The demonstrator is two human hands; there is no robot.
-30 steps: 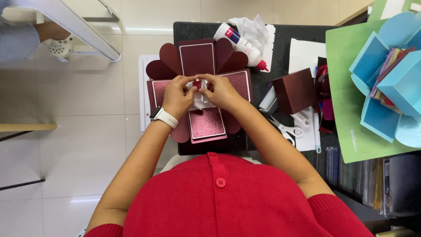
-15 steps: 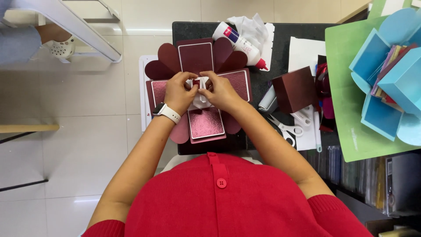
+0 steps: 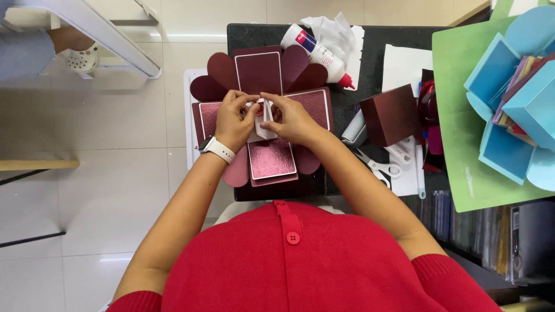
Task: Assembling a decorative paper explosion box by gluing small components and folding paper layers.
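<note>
A red buttoned garment (image 3: pixel 289 266) is seen nearest the camera, with 2 bare forearms extended from it toward the unfolded maroon paper box (image 3: pixel 263 115), which is laid flat on the black table (image 3: pixel 370 43). A white wristwatch (image 3: pixel 217 148) is worn on the left wrist, just short of the box's left panel. The left hand (image 3: pixel 234 118) and right hand (image 3: pixel 292 118) are brought together over the centre of the box, fingers curled and pinched from either side on a small white folded paper piece (image 3: pixel 263 118) held upright there; a small red detail is noted between the fingertips, but its kind cannot be told. To the right of the box, white-handled scissors (image 3: pixel 378 167) are laid near its lower corner, and a closed maroon cube box (image 3: pixel 390 114) is stood beyond them. At the far right of the box, a green sheet (image 3: pixel 462 104) bearing a blue unfolded box (image 3: pixel 509 104) is placed. Beyond the box's top edge, a white glue bottle (image 3: pixel 318 55) with a red tip is laid tilted beside crumpled white tissue (image 3: pixel 335 29).
</note>
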